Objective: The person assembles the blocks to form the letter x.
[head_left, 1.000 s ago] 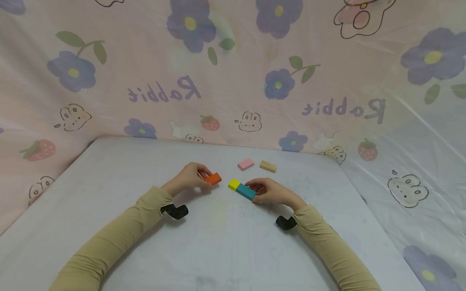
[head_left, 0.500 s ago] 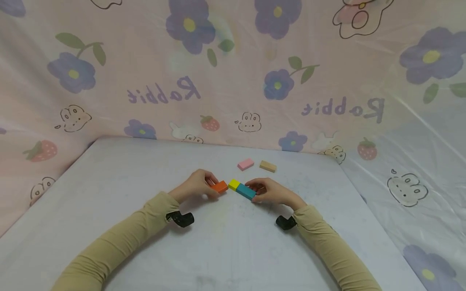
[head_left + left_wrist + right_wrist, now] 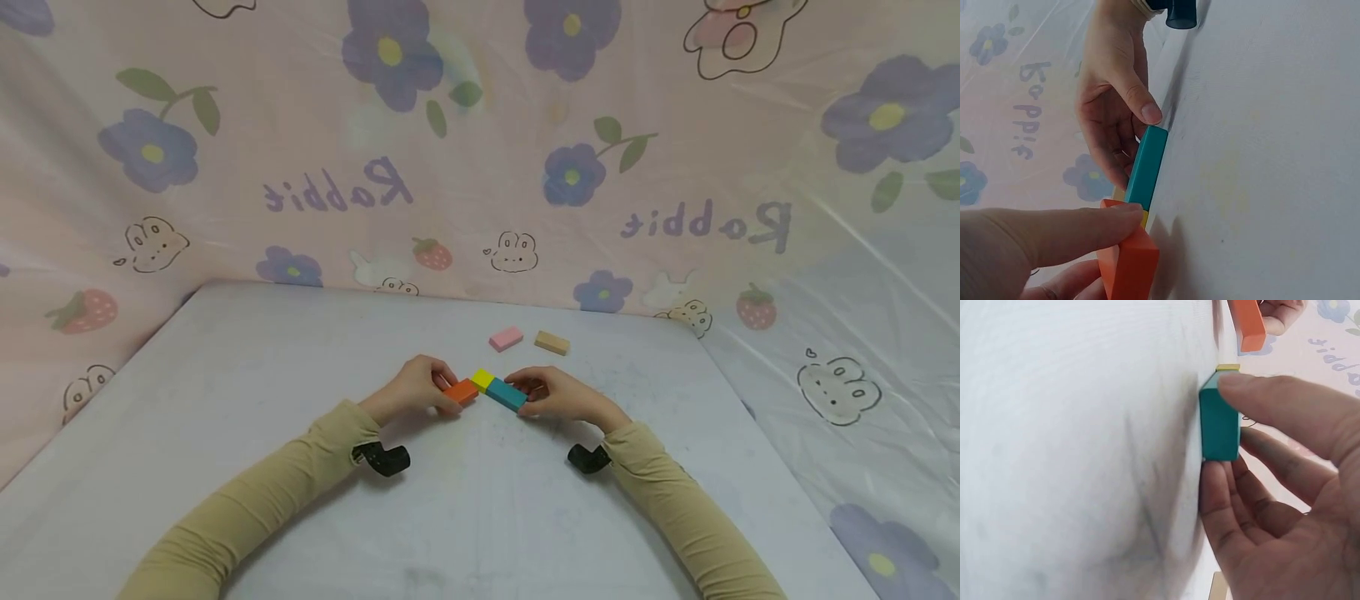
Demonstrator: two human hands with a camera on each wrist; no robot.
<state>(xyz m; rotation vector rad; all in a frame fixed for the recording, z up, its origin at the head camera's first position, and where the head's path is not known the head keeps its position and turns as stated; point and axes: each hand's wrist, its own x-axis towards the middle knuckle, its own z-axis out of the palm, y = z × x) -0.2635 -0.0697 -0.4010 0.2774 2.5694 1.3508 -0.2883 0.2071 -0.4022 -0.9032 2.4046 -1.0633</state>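
Note:
My left hand (image 3: 416,387) pinches an orange block (image 3: 461,392) between thumb and fingers, its near end close to a yellow block (image 3: 482,381). In the left wrist view the orange block (image 3: 1132,265) is tilted and casts a shadow on the table beside it. A teal block (image 3: 507,394) lies end to end with the yellow one on the table. My right hand (image 3: 562,393) holds the teal block at its outer end, thumb on one side and fingertips on the other, as the right wrist view shows. Most of the yellow block is hidden in both wrist views.
A pink block (image 3: 506,338) and a plain wooden block (image 3: 552,342) lie on the white table (image 3: 480,517) beyond the hands. Behind the table hangs a pale curtain (image 3: 480,150) printed with flowers and rabbits. Both wrists carry black devices.
My left hand has come right and toward the front with the orange block, bringing it up beside the yellow block. My right hand and the teal and yellow blocks have stayed in place.

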